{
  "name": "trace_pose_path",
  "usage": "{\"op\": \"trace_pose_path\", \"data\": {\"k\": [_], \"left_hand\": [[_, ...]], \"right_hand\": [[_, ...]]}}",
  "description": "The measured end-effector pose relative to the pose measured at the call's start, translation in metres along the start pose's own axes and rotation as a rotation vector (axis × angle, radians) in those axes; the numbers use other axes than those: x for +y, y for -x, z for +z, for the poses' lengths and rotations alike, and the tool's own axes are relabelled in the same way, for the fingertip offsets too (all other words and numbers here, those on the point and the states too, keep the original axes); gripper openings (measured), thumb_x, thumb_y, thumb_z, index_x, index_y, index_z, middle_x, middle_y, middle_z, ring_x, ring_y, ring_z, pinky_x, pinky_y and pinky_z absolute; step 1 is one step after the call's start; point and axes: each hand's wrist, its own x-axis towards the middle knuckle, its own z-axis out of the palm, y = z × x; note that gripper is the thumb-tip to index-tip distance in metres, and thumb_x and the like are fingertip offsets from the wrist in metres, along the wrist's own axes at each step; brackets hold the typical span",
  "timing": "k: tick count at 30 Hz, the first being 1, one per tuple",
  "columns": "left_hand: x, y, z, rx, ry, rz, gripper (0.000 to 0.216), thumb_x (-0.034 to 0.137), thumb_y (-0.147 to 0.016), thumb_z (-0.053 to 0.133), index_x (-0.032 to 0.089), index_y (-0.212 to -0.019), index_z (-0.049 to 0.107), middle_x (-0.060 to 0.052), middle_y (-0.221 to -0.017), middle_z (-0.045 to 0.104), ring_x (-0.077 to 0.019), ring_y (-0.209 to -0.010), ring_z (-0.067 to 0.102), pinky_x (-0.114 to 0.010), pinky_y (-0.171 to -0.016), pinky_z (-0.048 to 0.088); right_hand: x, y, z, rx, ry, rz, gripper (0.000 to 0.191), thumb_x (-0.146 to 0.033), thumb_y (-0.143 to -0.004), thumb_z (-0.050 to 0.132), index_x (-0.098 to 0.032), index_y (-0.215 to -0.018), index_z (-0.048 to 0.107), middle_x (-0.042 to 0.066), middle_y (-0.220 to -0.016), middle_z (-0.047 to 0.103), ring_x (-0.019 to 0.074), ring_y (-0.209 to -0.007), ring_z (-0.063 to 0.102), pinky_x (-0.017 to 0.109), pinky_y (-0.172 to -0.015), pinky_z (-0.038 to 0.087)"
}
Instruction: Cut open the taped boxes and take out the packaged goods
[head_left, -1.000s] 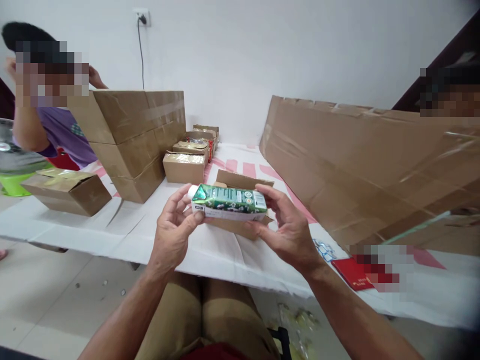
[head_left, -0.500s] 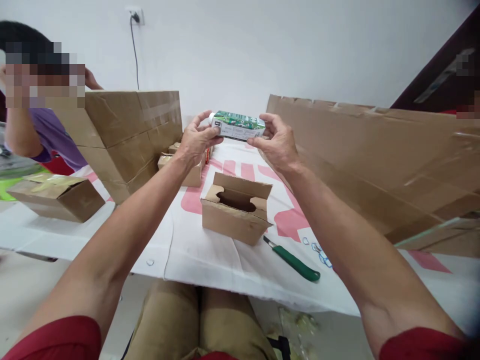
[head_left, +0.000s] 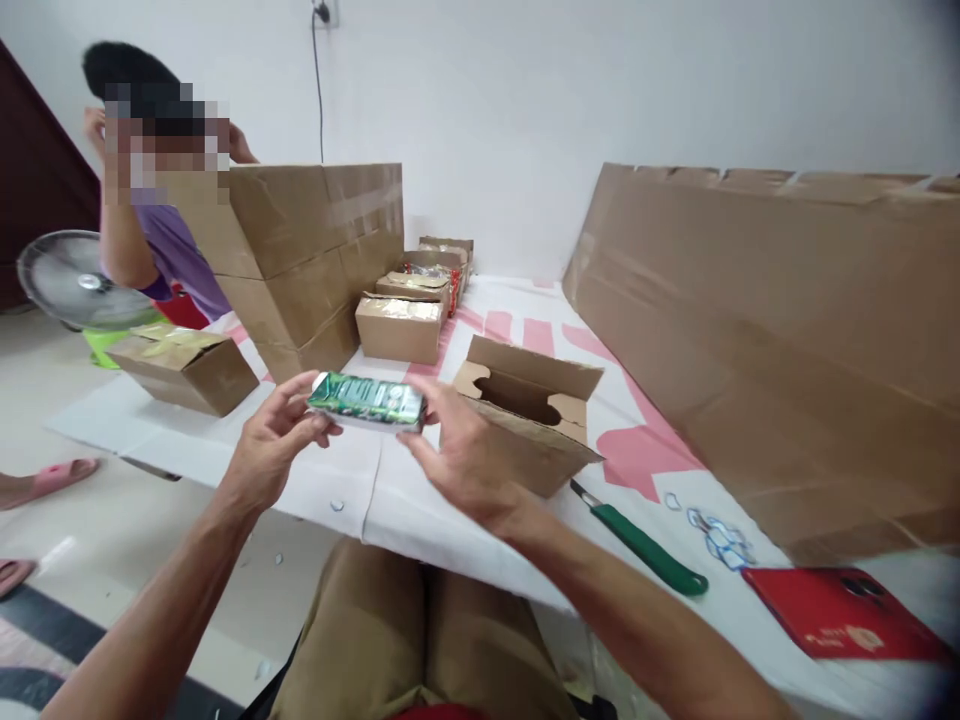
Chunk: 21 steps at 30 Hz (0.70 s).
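Note:
A small green drink carton (head_left: 367,402) lies sideways between my two hands above the table's near edge. My left hand (head_left: 274,440) pinches its left end, thumb below and fingers behind. The other end is gripped by my right hand (head_left: 465,440), thumb in front. Just behind my right hand stands an open cardboard box (head_left: 536,405), its flaps up and its inside dark. To the right of that box a green-handled knife (head_left: 645,545) rests on the white cloth.
A red phone (head_left: 847,612) and small clear scraps (head_left: 721,540) lie at the right. Stacked cardboard boxes (head_left: 300,260) rise at the left, near a taped box (head_left: 184,365). Smaller boxes (head_left: 399,328) line the back. A large cardboard panel (head_left: 772,340) stands right. A person (head_left: 176,235) sits beyond the stack.
Both hands have brought the carton lower, nearer and to the left, and its green printed face now shows more. The view has turned, bringing the red phone into sight.

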Motion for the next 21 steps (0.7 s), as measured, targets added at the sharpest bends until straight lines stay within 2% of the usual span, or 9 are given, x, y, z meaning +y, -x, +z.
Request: {"op": "trace_pose_path", "data": {"k": [3, 6, 10, 13, 16, 19, 21], "left_hand": [[-0.023, -0.006, -0.029, 0.045, -0.021, -0.115, 0.068, 0.032, -0.064, 0.093, 0.020, -0.125, 0.064, -0.004, -0.093, 0.077, -0.0173, -0.069, 0.073, -0.026, -0.061, 0.056], [-0.052, -0.028, -0.035, 0.073, -0.036, -0.212, 0.073, 0.034, -0.062, 0.091, 0.017, -0.126, 0.060, -0.003, -0.092, 0.076, -0.0182, -0.070, 0.074, -0.028, -0.063, 0.057], [-0.098, -0.074, -0.023, 0.103, -0.084, -0.310, 0.072, 0.031, -0.060, 0.085, 0.015, -0.125, 0.058, 0.000, -0.083, 0.072, -0.0157, -0.064, 0.071, -0.024, -0.057, 0.054], [-0.133, -0.112, -0.012, 0.116, -0.108, -0.357, 0.064, 0.023, -0.064, 0.082, 0.014, -0.123, 0.060, 0.001, -0.078, 0.070, -0.0124, -0.056, 0.067, -0.022, -0.052, 0.052], [-0.163, -0.150, -0.005, 0.125, -0.153, -0.402, 0.057, 0.018, -0.072, 0.080, 0.013, -0.125, 0.060, 0.002, -0.075, 0.068, -0.0111, -0.055, 0.065, -0.023, -0.054, 0.055], [-0.186, -0.183, 0.000, 0.126, -0.231, -0.442, 0.049, 0.019, -0.083, 0.076, 0.014, -0.129, 0.060, -0.002, -0.085, 0.070, -0.0133, -0.065, 0.069, -0.028, -0.064, 0.060], [-0.198, -0.201, 0.004, 0.118, -0.291, -0.466, 0.042, 0.027, -0.092, 0.072, 0.015, -0.131, 0.060, -0.007, -0.105, 0.071, -0.0185, -0.084, 0.072, -0.036, -0.077, 0.063]], "right_hand": [[0.017, 0.001, 0.053, -0.059, 0.030, 0.118, 0.064, -0.022, -0.094, 0.059, -0.026, -0.155, 0.040, 0.012, -0.147, 0.061, 0.0288, -0.130, 0.061, 0.045, -0.107, 0.055], [0.049, -0.012, 0.093, -0.098, 0.048, 0.247, 0.067, -0.023, -0.096, 0.055, -0.018, -0.158, 0.033, 0.016, -0.153, 0.055, 0.0243, -0.136, 0.058, 0.035, -0.110, 0.053], [0.102, -0.035, 0.129, -0.087, 0.068, 0.370, 0.063, -0.018, -0.095, 0.050, -0.010, -0.156, 0.034, 0.020, -0.155, 0.054, 0.0212, -0.138, 0.056, 0.030, -0.111, 0.049], [0.141, -0.050, 0.151, -0.056, 0.097, 0.434, 0.066, -0.016, -0.093, 0.047, -0.011, -0.157, 0.033, 0.020, -0.151, 0.057, 0.0240, -0.135, 0.059, 0.037, -0.111, 0.051], [0.176, -0.067, 0.172, 0.034, 0.104, 0.502, 0.067, -0.015, -0.091, 0.045, -0.008, -0.156, 0.032, 0.022, -0.150, 0.057, 0.0270, -0.134, 0.061, 0.042, -0.110, 0.051], [0.207, -0.088, 0.190, 0.152, 0.080, 0.533, 0.064, -0.017, -0.092, 0.044, -0.005, -0.153, 0.037, 0.023, -0.150, 0.057, 0.0281, -0.134, 0.060, 0.043, -0.113, 0.050], [0.223, -0.102, 0.197, 0.220, 0.068, 0.534, 0.061, -0.018, -0.091, 0.045, -0.008, -0.152, 0.042, 0.021, -0.147, 0.060, 0.0290, -0.136, 0.059, 0.046, -0.115, 0.048]]}}
